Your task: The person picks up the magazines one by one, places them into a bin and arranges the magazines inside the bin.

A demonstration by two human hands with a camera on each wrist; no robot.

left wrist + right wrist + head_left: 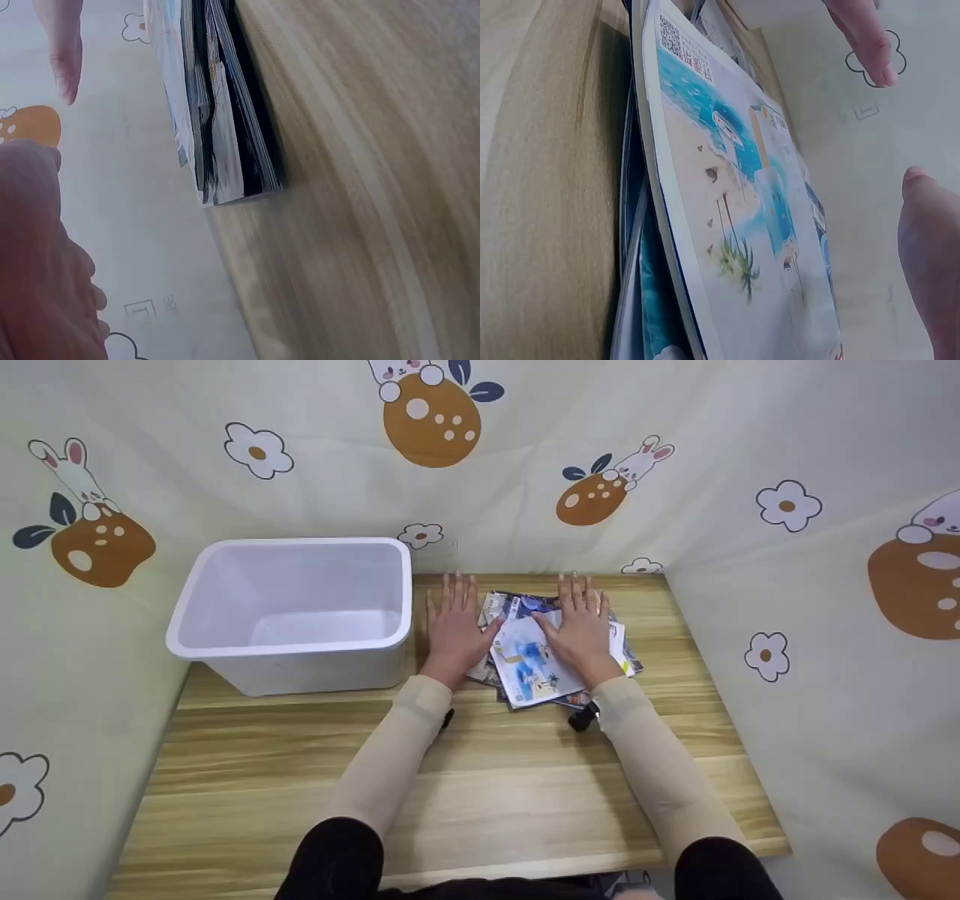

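A loose pile of thin booklets lies on the wooden table, its pieces turned at different angles. Uppermost is a white booklet [529, 660] with a blue beach picture; the right wrist view shows its palm tree, boat and QR code. Darker booklets [487, 671] stick out beneath it, and their page edges [225, 135] show in the left wrist view. My left hand [456, 631], fingers straight, is at the pile's left side, its thumb reaching over the edge of the top booklet. With fingers also straight, my right hand [581, 637] overlaps the pile's right part.
A white plastic tub [330, 671] stands left of my left hand, its inside bare. Patterned cloth [322, 495] with rabbits and flowers rises behind and on both sides of the table [480, 810].
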